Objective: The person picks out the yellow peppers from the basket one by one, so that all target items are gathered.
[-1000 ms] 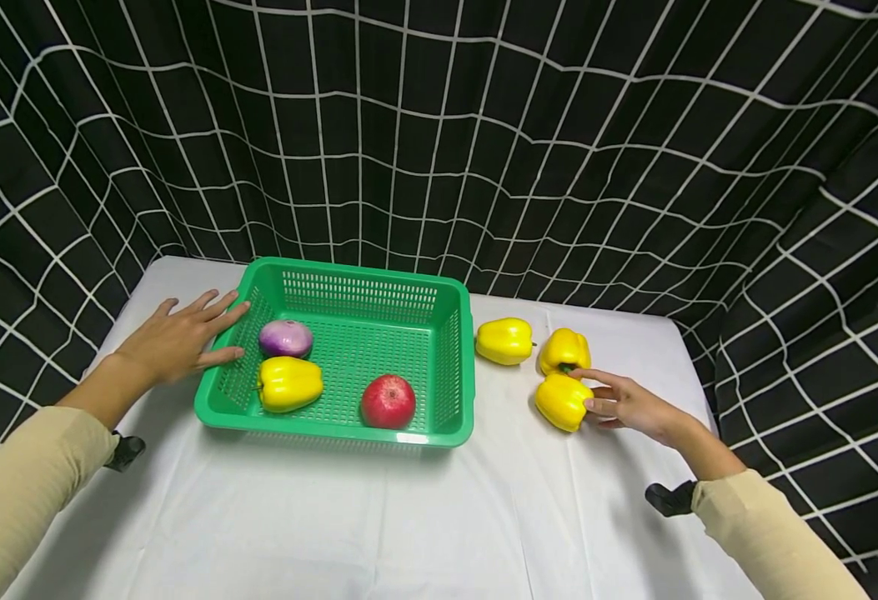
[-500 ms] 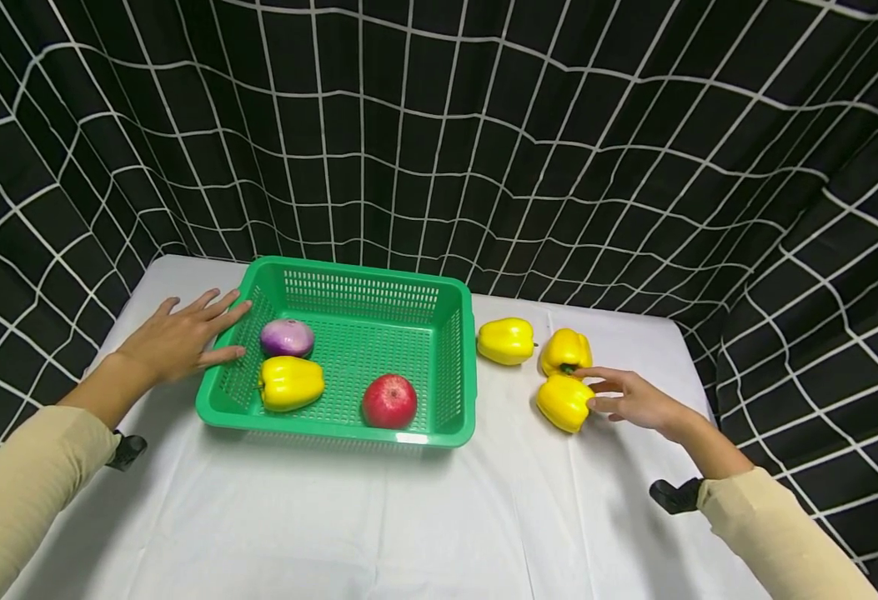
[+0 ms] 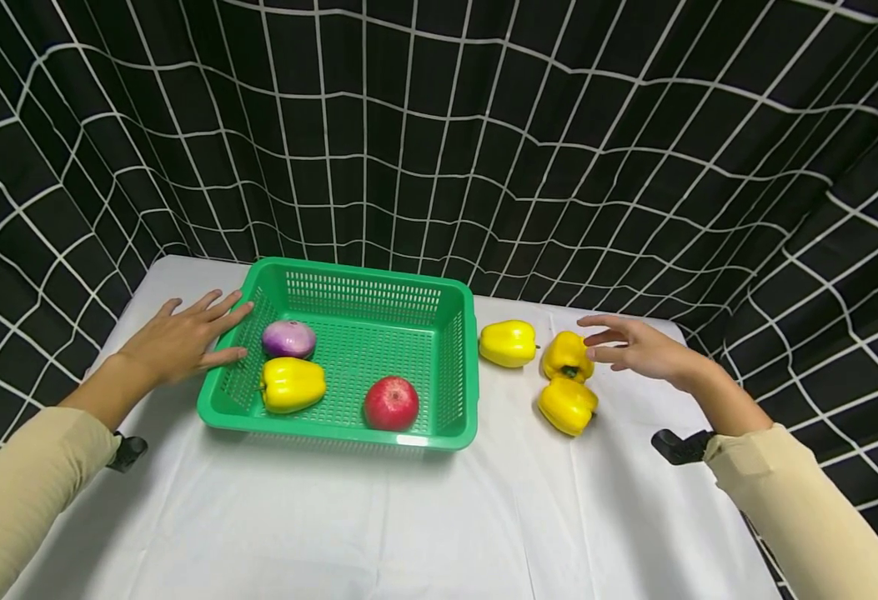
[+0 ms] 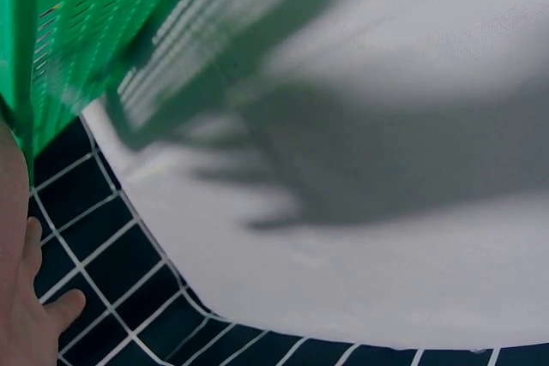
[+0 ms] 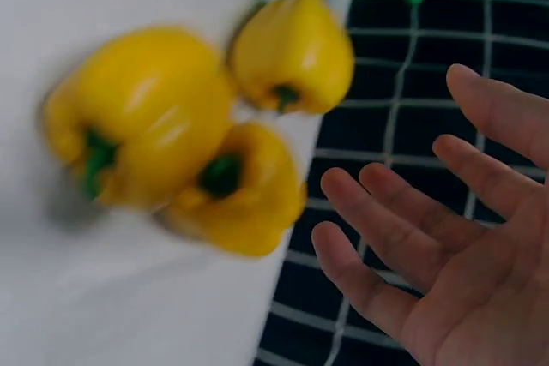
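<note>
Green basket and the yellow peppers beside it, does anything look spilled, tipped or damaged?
Nothing stands out. The green basket sits upright on the white cloth, holding a purple vegetable, yellow pepper and red fruit. Three loose peppers lie to its right, with no visible spill or damage.

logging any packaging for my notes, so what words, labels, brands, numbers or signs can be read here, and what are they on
None: no readable text in any view.
The green basket, yellow peppers, purple vegetable and red fruit show no lettering.
The black curtain has only white grid lines.
Any marking on the black wrist pieces is too small to read.
</note>
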Demonstrator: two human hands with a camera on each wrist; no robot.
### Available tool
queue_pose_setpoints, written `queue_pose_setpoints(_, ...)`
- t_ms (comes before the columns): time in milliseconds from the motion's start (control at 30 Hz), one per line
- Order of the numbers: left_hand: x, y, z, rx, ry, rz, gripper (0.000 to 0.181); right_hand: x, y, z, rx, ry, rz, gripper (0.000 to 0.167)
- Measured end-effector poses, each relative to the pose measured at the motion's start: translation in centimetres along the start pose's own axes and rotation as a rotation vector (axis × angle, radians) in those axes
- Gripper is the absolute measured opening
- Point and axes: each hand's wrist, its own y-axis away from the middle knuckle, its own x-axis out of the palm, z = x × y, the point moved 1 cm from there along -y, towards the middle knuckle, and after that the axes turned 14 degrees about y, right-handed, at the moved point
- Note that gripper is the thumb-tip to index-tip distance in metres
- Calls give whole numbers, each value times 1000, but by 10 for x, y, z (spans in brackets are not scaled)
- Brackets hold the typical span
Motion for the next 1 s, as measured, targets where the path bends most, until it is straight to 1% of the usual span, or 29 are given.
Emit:
queue_pose_setpoints(200,0,0,0,0,2,3,74,-9,-17,42,-76,19,-20,62)
queue_pose_setpoints(367,0,0,-1,2,8,0,74,-3,-37,79,-164,41,-37,62)
queue_pose_setpoints(500,0,0,-1,4,7,-1,74,8,-55,107,-268,-14,-12,65)
queue_pose_setpoints(600,0,0,-1,6,7,-2,74,18,-67,127,-313,-59,28,69)
queue_pose_setpoints(767,-1,-1,-2,9,1,4,75,38,-84,157,-332,-50,87,71)
queue_pose_setpoints(867,-3,0,-3,7,-8,18,75,51,-94,172,-363,-33,121,71)
queue_pose_setpoints(1000,-3,0,-3,9,-17,25,74,69,-105,188,-382,-26,156,73)
